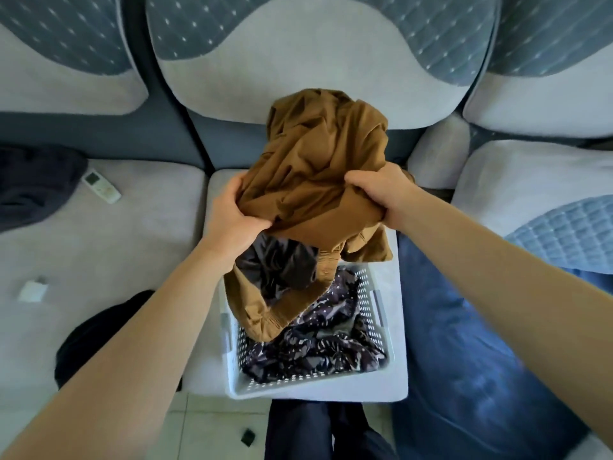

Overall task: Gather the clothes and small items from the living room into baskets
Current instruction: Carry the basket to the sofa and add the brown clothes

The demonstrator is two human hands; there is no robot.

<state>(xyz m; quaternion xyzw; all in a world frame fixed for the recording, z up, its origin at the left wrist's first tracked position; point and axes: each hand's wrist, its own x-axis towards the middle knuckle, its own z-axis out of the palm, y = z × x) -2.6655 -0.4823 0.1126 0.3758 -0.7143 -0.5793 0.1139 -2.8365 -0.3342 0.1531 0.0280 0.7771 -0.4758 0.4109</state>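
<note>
Just above the white perforated basket [371, 313], both hands hold a bunched brown garment [318, 167]. The left hand [232, 217] has its fingers curled into the cloth at the garment's left edge, and the right hand [381, 190] grips a fold at its right side with fingers tucked under the fabric. The garment's dark lining and a ribbed hem hang down past the hands and dip into the basket's far left corner, hiding that part of the rim. Inside the basket lies a dark patterned cloth [325, 346] with pale dots and marks, filling most of the bottom.

The basket sits on a pale grey sofa seat [132, 247], near its front edge. To the left on the same sofa lie a white remote control [101, 186], a dark navy garment [36, 184] just beside it, a small white object [32, 289] and a black garment [109, 333] near the left forearm. A blue denim-like cloth [464, 360] spreads beside the basket on the right, under the right forearm. A small dark object [248, 437] lies on the tiled floor below.
</note>
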